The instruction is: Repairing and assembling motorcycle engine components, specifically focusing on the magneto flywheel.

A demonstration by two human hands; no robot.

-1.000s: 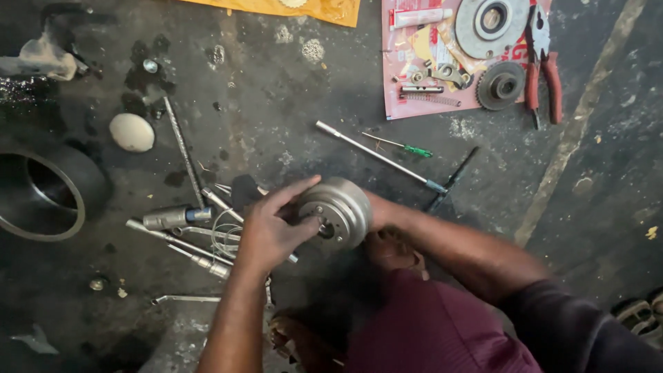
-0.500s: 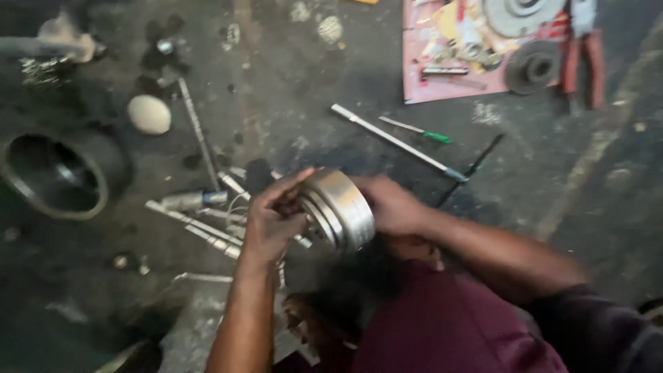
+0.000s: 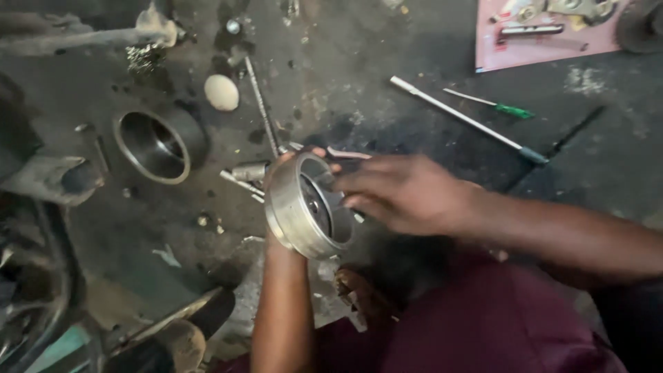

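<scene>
A round grey metal drum-shaped part (image 3: 304, 207) with a hollow face is held tilted above the dark greasy floor. My left hand (image 3: 284, 173) is mostly hidden behind it, with fingertips showing over its top rim, and holds it from the back. My right hand (image 3: 400, 190) reaches in from the right, its fingers at the part's open face and rim.
A dark metal ring (image 3: 159, 144) lies on the floor to the left, a pale egg-shaped stone (image 3: 221, 92) above it. Several rods and sockets (image 3: 248, 171) lie behind the part. A long-shafted tool (image 3: 466, 121) and a green-handled screwdriver (image 3: 494, 103) lie right; a pink sheet (image 3: 545, 34) with parts is top right.
The metal part has been turned so its hollow face shows toward the right. My right hand has shifted from gripping its side to reaching at its open face. The view moved closer.
</scene>
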